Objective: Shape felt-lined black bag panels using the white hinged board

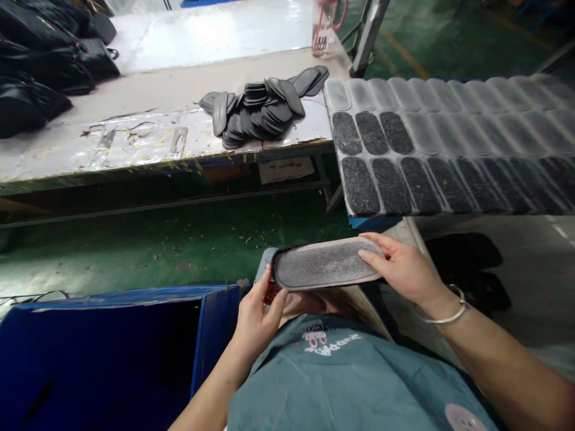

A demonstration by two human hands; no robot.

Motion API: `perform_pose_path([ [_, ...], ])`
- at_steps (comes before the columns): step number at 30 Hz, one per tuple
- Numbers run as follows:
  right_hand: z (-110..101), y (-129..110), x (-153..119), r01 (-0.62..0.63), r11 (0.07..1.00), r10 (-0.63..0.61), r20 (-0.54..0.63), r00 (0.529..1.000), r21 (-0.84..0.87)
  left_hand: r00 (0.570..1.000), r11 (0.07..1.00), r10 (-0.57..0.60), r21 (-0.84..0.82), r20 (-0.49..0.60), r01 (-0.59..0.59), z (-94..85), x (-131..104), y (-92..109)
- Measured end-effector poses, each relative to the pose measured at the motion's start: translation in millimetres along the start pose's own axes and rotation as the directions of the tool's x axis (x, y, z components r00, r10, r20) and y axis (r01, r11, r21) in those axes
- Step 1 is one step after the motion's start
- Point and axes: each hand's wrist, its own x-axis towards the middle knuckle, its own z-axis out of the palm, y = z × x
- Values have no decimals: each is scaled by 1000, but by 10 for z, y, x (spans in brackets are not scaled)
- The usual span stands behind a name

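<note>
A long grey panel (327, 263) with rounded ends and a pale rim is held level in front of my body. My left hand (259, 314) grips its left end between thumb and fingers, where a dark edging runs round the curve. The right end is pinched by my right hand (406, 270), thumb on the top face and fingers at the edge and below. What lies under the panel is mostly hidden. On the table ahead is a loose pile of dark oval pieces (265, 117).
To the right, a board (354, 105) carries rows of oval patches, some whitish, some black. Black bags (40, 51) crowd the table's left end. A cup (321, 30) stands near the table's far right corner. An upright blue bin (197, 347) is at my left.
</note>
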Motion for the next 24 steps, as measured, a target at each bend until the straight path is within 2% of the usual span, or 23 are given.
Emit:
perform_pose_path([
  [3, -4, -16, -6, -4, 1000, 4, 11, 1000, 1, 977, 956, 194, 242, -94, -167, -149, 71, 92],
  [5, -18, -30, -16, -17, 999, 15, 32, 999, 47, 908, 864, 389, 405, -157, -301, -242, 181, 241],
  [6, -29, -37, -21, -28, 997, 25, 40, 999, 75, 867, 814, 477, 444, -143, -374, -270, 250, 338],
  [9, -68, -58, -40, -80, 985, 71, 59, 996, 156, 762, 681, 643, 396, 80, -616, -235, 476, 668],
  [13, -93, -77, -85, -102, 968, 98, 32, 995, 231, 651, 602, 676, 250, 345, -758, 55, 714, 990],
  [16, -82, -75, -126, -102, 949, 103, 12, 995, 299, 572, 556, 668, 192, 476, -809, 303, 809, 1070],
  [18, -71, -74, -143, -160, 911, 157, 40, 987, 380, 536, 530, 661, 180, 525, -829, 411, 849, 1083],
  [21, -81, -92, -144, -277, 785, 233, 151, 961, 554, 499, 499, 662, 167, 560, -850, 457, 905, 1108],
  [24, -135, -121, -129, -357, 610, 209, 291, 934, 707, 451, 450, 693, 151, 562, -880, 407, 967, 1153],
])
